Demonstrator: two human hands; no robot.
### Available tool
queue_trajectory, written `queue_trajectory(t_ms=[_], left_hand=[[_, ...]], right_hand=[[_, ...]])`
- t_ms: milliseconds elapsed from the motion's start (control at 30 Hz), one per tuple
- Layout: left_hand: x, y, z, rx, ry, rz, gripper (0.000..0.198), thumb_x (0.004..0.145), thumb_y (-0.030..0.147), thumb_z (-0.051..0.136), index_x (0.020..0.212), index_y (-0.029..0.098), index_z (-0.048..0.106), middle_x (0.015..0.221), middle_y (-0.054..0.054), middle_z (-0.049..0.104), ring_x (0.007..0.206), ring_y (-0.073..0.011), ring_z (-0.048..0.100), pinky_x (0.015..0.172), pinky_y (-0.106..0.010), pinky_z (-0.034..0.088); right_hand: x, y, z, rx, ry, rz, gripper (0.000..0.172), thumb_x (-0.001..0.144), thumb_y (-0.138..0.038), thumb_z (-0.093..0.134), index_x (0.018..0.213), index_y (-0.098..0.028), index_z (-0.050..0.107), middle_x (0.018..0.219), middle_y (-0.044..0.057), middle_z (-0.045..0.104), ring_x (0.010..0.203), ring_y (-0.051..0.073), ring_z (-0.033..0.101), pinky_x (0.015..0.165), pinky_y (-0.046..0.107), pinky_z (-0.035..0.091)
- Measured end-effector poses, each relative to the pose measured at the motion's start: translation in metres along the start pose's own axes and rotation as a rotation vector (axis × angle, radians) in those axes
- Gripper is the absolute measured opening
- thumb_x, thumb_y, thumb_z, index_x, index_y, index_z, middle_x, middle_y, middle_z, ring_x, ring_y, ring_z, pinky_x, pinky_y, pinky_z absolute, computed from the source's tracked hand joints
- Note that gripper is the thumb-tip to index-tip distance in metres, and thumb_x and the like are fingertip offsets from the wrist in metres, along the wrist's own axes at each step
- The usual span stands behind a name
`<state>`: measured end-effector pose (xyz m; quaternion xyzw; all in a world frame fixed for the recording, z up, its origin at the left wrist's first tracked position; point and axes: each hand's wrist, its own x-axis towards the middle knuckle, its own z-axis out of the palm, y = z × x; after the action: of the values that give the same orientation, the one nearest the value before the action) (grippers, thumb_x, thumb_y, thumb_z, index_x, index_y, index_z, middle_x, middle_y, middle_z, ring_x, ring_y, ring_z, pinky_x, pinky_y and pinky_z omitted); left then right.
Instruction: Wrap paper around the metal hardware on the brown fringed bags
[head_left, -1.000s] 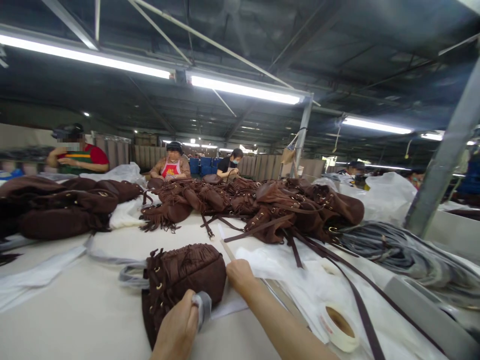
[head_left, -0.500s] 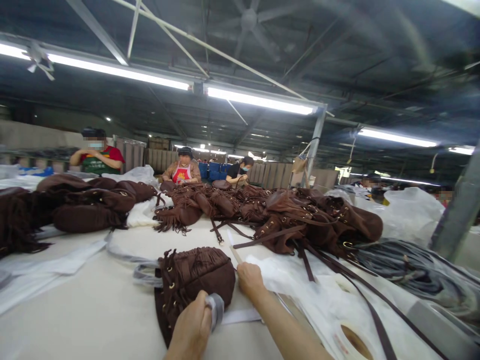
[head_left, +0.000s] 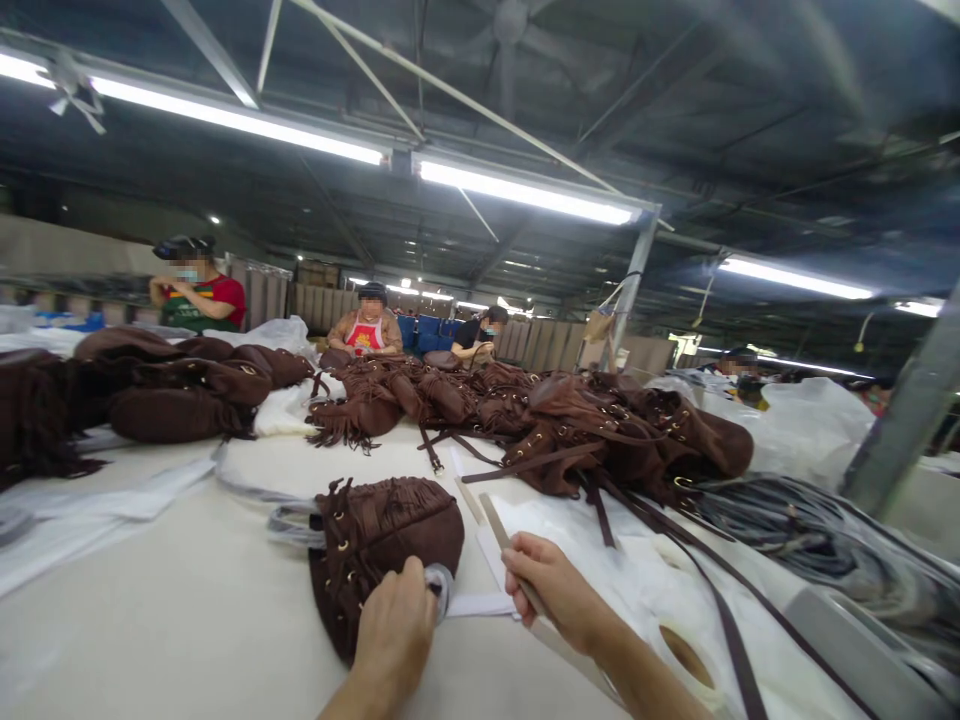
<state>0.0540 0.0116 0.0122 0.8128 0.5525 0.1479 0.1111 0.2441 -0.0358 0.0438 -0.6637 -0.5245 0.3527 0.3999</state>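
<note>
Right hand holding beige strip

I'm clamping the strip right of the brown drawstring bag, which is lying on the counter; my left hand is gripping a plastic-wrapped strap at its side.

At the near right lies a pale roll with a brown core, and beyond it a bundle of dark cords in clear wrapping, near a grey column. On the far side are a person in a green apron at left, another in a red apron, and a third in a dark top, below bright tube lights.
</note>
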Motion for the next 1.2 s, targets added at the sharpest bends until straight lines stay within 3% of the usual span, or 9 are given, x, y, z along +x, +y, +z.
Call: queue_trajectory(t_ms=[133,267,533,700,1200], left_hand=[[-0.001,0.014,0.003,0.063,0.057,0.019,0.018,0.088,0.015,0.038,0.095,0.016,0.055,0.091,-0.011,0.066,0.091,-0.0258,0.064,0.074,-0.032,0.044],[-0.005,0.028,0.008,0.112,0.063,0.069,0.019,0.087,0.011,0.039,0.092,0.015,0.057,0.087,-0.011,0.066,0.088,-0.0252,0.063,0.073,-0.032,0.043],[-0.007,0.034,0.017,0.195,0.088,0.220,0.027,0.088,0.005,0.034,0.090,0.013,0.059,0.084,-0.012,0.065,0.092,-0.0286,0.059,0.075,-0.036,0.041],[-0.005,0.031,0.021,0.202,0.113,0.235,0.025,0.089,0.006,0.036,0.089,0.013,0.060,0.083,-0.012,0.065,0.089,-0.0279,0.059,0.073,-0.035,0.039],[-0.004,0.029,0.022,0.229,0.168,0.267,0.027,0.090,0.006,0.034,0.088,0.013,0.060,0.082,-0.011,0.065,0.088,-0.0289,0.058,0.072,-0.037,0.039]], right_hand=[[-0.057,-0.002,0.014,0.353,-0.196,0.111,0.033,0.071,-0.050,0.055,0.083,-0.020,0.046,0.052,-0.005,0.058,0.034,0.008,0.047,0.032,0.017,0.033],[-0.082,0.009,0.037,0.377,-0.163,0.220,0.031,0.064,-0.049,0.052,0.073,-0.021,0.043,0.040,-0.004,0.054,0.029,0.006,0.043,0.029,0.013,0.024],[-0.087,0.019,0.057,0.477,-0.076,0.331,0.019,0.065,-0.035,0.046,0.077,-0.021,0.041,0.044,-0.005,0.057,0.029,0.010,0.046,0.026,0.017,0.034],[-0.090,0.010,0.060,0.449,-0.095,0.328,0.019,0.067,-0.035,0.045,0.079,-0.021,0.041,0.042,-0.005,0.056,0.028,0.012,0.048,0.024,0.017,0.032],[-0.091,-0.008,0.064,0.548,0.006,0.422,0.017,0.070,-0.019,0.043,0.085,-0.016,0.050,0.046,-0.003,0.056,0.033,0.010,0.048,0.029,0.017,0.035]])
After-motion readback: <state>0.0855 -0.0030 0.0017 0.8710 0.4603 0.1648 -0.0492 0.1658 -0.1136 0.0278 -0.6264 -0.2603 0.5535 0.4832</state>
